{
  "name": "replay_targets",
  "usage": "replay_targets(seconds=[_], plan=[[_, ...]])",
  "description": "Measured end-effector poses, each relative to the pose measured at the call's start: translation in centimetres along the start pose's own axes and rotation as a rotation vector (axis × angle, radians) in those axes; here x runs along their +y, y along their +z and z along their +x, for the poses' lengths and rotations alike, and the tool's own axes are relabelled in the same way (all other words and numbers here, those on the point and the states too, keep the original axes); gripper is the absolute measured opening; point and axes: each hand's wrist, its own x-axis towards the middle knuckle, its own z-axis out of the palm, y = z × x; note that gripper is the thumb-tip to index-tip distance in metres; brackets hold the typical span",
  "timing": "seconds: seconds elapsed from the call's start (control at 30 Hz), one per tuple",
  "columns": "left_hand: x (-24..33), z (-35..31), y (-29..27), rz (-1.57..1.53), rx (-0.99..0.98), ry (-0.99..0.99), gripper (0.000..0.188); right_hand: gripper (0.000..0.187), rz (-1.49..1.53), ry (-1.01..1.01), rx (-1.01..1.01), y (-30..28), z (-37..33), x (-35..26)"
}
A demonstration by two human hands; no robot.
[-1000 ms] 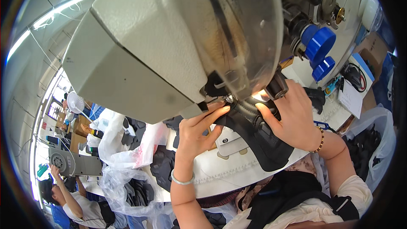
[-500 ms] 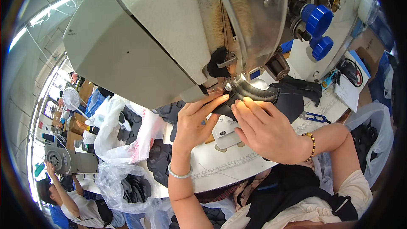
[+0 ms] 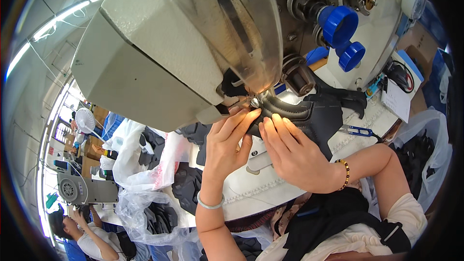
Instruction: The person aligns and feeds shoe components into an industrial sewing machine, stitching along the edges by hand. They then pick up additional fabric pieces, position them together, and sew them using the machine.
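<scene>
A black shoe upper (image 3: 323, 122) with a padded, stitched curved edge lies under the lit needle area of a large pale sewing machine (image 3: 159, 53). My left hand (image 3: 231, 137) has its fingertips pressed on the upper's near left edge, close beside the needle, with the thumb lower down. My right hand (image 3: 300, 157) bears on the upper just right of the needle, fingers close together and the thumb mostly hidden. Both hands grip the upper against the machine bed. The needle tip itself is too small to make out.
Blue thread snips (image 3: 360, 131) lie on the white table (image 3: 261, 191) to the right. Clear plastic bags (image 3: 140, 164) with black pieces stand left, another bag (image 3: 437, 150) right. Blue knobs (image 3: 338, 26) jut from the machine. A co-worker (image 3: 92, 234) sits far left.
The upper has shifted and turned slightly under the needle, both my hands moving with it. My view has moved a little, and the co-worker's raised arm has come down.
</scene>
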Motion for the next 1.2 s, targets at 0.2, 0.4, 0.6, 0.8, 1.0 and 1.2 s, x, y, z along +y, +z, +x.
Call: replay_targets(seconds=[0.2, 0.4, 0.6, 0.8, 1.0, 1.2], plan=[[-0.8, -0.5, 0.9, -0.074, 0.142, 0.019, 0.041, 0.043, 0.03, 0.039, -0.017, -0.4, 0.3, -0.9], [-1.8, -0.3, 1.3, -0.105, 0.177, 0.058, 0.04, 0.042, -0.007, 0.04, 0.008, 0.3, 0.7, -1.0], [-1.9, -0.4, 0.9, -0.067, 0.154, 0.031, 0.038, 0.041, 0.008, 0.037, 0.03, 0.3, 1.2, -0.6], [-1.6, -0.3, 0.5, -0.195, 0.114, -0.06, 0.037, 0.043, 0.063, 0.094, 0.061, 0.8, 0.9, -0.4], [-1.8, -0.9, 0.0, -0.125, 0.042, -0.044, 0.035, 0.042, 0.028, 0.041, 0.098, 1.5, 0.0, 0.5], [-1.5, -1.1, 0.0, -0.037, -0.014, -0.1, 0.034, 0.044, 0.038, 0.052, 0.099, 2.0, -0.4, 0.6]])
